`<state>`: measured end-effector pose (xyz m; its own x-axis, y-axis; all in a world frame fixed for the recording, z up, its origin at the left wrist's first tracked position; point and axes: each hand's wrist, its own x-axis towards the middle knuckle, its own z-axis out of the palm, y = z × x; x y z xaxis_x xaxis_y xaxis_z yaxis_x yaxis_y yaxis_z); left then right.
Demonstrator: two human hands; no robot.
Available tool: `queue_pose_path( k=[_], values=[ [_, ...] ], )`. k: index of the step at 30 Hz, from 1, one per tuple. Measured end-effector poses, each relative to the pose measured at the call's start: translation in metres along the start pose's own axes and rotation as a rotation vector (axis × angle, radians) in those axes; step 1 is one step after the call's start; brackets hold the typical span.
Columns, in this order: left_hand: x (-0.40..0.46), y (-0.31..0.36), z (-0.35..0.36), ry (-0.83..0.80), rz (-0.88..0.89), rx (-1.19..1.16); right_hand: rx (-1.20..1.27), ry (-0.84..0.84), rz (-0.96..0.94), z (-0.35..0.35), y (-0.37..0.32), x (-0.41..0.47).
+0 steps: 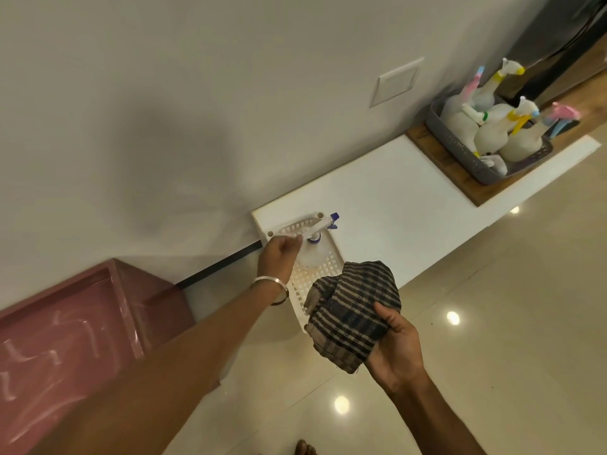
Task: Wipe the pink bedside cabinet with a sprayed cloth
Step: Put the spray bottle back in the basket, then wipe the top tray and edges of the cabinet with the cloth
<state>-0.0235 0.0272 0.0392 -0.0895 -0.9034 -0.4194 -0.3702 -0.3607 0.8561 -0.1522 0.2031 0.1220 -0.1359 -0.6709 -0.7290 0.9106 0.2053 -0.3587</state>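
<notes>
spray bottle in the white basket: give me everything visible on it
The spray bottle has a translucent white plastic body, white trigger head, and blue-purple nozzle and collar. It stands upright in the white perforated basket on the low white ledge by the wall, nozzle pointing right. The left hand is at its trigger head, fingers on or near it; a firm grip cannot be confirmed. Fill level is unreadable.

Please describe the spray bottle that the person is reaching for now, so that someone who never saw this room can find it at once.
Along the wall runs a low white shelf. At its near end, beside the pink cabinet, stands a white slotted basket, and the spray bottle stands in it, at the left hand. It stands alone and has a blue nozzle, unlike the bottles crowded in the grey basket farther along.
</notes>
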Motion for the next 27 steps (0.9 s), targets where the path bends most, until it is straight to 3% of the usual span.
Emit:
queue_pose_path(
  k=[2,3,7,10,16,21,27],
  values=[
    [-0.015,0.002,-0.006,0.066,-0.069,-0.059,-0.002,-0.009,-0.006,0.007,0.0,-0.005],
    [-0.022,0.003,-0.008,0.026,-0.152,-0.12,-0.005,-0.012,-0.007,0.011,0.0,-0.007],
    [-0.048,0.012,-0.016,-0.509,-0.579,-0.406,-0.009,-0.048,0.001,0.026,0.001,-0.015],
    [-0.062,0.022,-0.02,-0.689,-0.625,-0.445,-0.037,-0.081,0.01,0.035,0.003,-0.021],
    [-0.074,0.04,-0.035,-0.713,-0.566,-0.632,-0.128,-0.072,0.034,0.033,0.007,-0.026],
    [-0.084,0.048,-0.046,-0.722,-0.496,-0.597,-0.289,-0.089,0.059,0.038,0.006,-0.03],
    [-0.091,0.065,-0.064,-0.512,-0.43,-0.646,-0.488,-0.178,0.058,0.051,-0.003,-0.038]
  ],
)
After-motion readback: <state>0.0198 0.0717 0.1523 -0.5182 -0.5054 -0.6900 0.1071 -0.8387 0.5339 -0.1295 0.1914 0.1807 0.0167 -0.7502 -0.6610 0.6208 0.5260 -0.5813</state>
